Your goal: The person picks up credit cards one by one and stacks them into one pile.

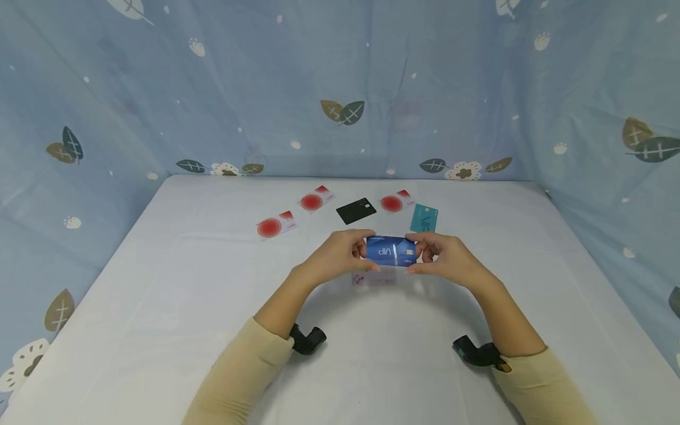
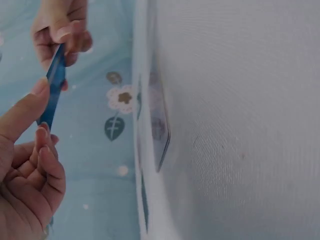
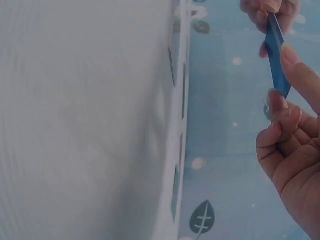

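Observation:
A dark blue VIP card (image 1: 391, 251) with a gold chip is held up above the table, its lettering upside down in the head view. My left hand (image 1: 345, 251) pinches one short end between thumb and fingers. At the opposite end my right hand (image 1: 446, 255) pinches it the same way. Both wrist views show the blue card (image 2: 54, 90) nearly edge-on, raised off the white surface. Partly covered beneath it lies a pale card with a pink pattern (image 1: 372, 277). Beyond the right hand's fingers is a teal VIP card (image 1: 424, 218).
Farther back on the white table (image 1: 159, 295) lie a black card (image 1: 356, 211) and white cards with red circles: a left one (image 1: 269, 227), a middle one (image 1: 311, 202) and a right one (image 1: 391, 203). A blue leaf-patterned curtain (image 1: 287, 77) hangs behind and at both sides.

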`<state>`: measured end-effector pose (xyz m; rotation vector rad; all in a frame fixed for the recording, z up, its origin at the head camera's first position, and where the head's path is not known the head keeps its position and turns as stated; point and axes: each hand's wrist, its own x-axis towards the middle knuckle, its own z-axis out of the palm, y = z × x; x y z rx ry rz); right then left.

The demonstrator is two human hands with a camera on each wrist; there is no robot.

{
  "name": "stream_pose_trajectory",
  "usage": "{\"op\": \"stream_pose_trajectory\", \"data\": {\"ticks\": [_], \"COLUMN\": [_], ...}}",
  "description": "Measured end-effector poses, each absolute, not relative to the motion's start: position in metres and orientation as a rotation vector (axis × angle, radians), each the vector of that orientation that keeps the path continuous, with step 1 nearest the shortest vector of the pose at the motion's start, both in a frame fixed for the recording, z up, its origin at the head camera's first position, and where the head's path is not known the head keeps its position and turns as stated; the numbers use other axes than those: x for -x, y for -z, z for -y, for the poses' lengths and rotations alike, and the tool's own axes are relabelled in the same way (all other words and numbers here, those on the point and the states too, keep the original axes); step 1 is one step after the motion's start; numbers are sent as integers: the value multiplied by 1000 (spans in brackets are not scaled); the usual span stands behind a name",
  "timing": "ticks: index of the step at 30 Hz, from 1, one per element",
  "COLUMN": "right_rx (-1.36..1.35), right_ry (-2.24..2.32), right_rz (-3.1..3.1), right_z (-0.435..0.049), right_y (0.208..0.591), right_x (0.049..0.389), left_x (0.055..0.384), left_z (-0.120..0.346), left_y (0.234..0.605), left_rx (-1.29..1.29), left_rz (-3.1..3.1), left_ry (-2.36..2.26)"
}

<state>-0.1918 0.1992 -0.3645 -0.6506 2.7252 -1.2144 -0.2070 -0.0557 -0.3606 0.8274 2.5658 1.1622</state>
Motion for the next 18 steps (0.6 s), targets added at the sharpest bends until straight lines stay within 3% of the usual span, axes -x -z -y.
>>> {"op": "stream_pose_trajectory", "data": {"ticks": [8,18], "right_rx": [686,706], "right_ry": [1282,1302], "right_rz": [-2668,-2595], "right_z": [-191,-187], "right_y": [374,384], "right_x": [194,197], "left_x": [202,204], "left_z": [70,75], "left_y": [370,384], "left_rx": [-662,-631], "left_rz": [-2441,-2427], "left_ry": [-1413,-1385]}}
